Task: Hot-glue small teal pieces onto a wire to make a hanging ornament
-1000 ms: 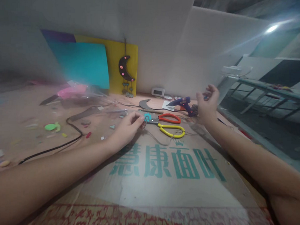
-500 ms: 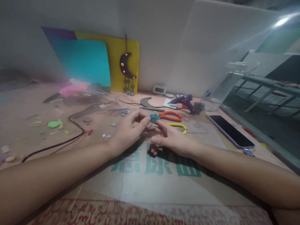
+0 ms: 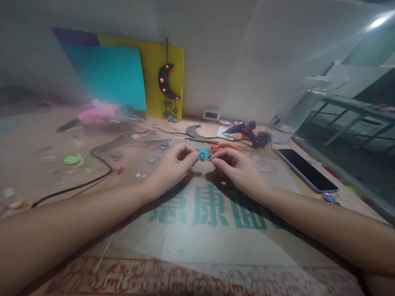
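Observation:
Between the thumb and forefinger of my left hand (image 3: 175,164) is a small teal flower-shaped piece (image 3: 203,154), with a dark curl on its face. My right hand (image 3: 238,169) is closed in a pinch just right of the flower; whatever lies between those fingertips is too small to make out. Behind my right hand shows an orange-red handle (image 3: 226,147) of what looks like pliers, the rest hidden by the fingers. Both hands are raised slightly over a board with green printed characters (image 3: 210,206).
Behind the hands lie a grey crescent (image 3: 194,131), a glue gun (image 3: 246,132) and a small white display (image 3: 211,115). A phone (image 3: 307,169) rests at right. A decorated moon hanging (image 3: 164,82) leans on coloured sheets. A black cord (image 3: 82,188) and scraps cover the left.
My right hand has lifted and turned, from loosely curled fingers below the flower to a pinch at its right side. It now covers the yellow handle. The left hand keeps its hold.

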